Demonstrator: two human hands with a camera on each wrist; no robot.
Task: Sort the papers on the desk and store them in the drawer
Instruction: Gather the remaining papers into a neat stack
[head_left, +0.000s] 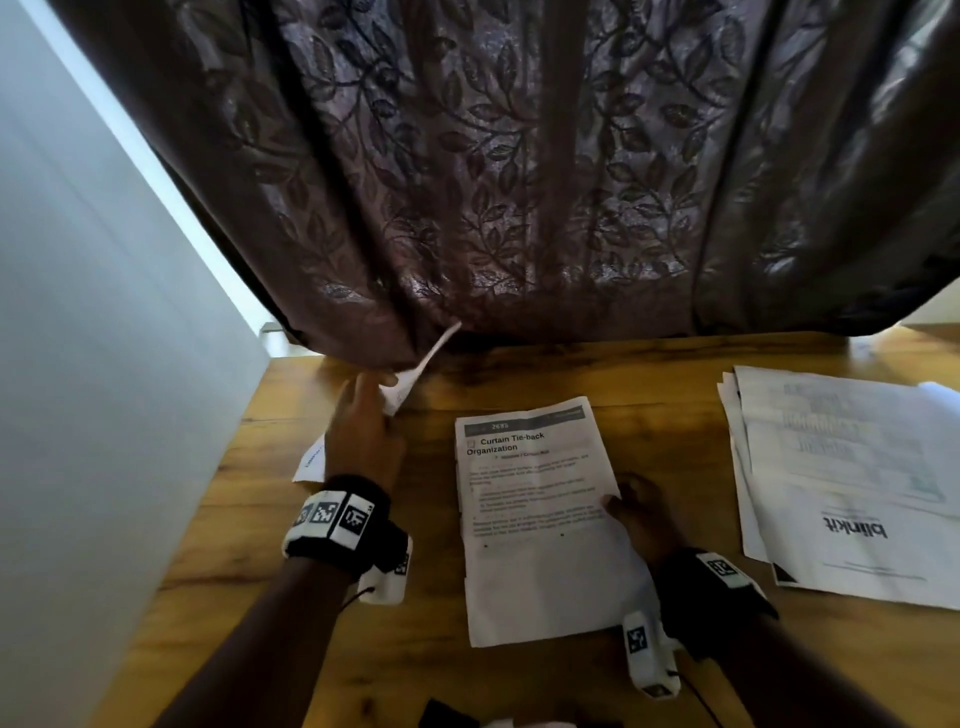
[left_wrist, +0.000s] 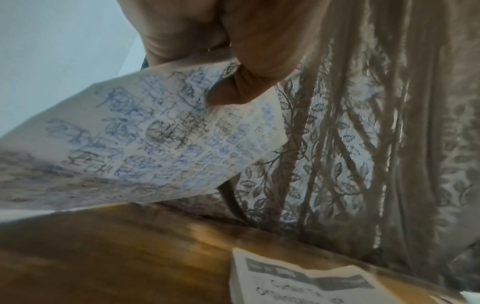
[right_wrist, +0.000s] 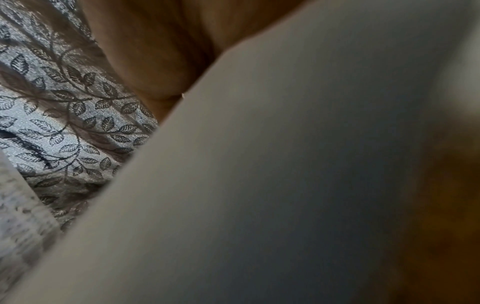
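Two hands | left hand (head_left: 363, 436) pinches scribbled sheet (left_wrist: 145, 142) | right hand (head_left: 641, 512) grips printed sheet's (head_left: 540, 519) edge

Counted: two hands, left hand (head_left: 363, 436) and right hand (head_left: 641, 512). One handwritten sheet (left_wrist: 145, 139), one printed sheet headed "Curtain Tie-back Organization" (head_left: 540, 519), one loose stack of papers (head_left: 852, 483), sheet count unreadable. One wooden desk (head_left: 519, 675), one leaf-patterned curtain (head_left: 519, 182).

warm brown wooden desk (head_left: 649, 374) with streaky grain, heavy dark brownish curtain (head_left: 519, 166) with a leafy vine pattern hanging right down to its back edge, plain pale wall (head_left: 78, 312) on the left, daylight glowing through the fabric
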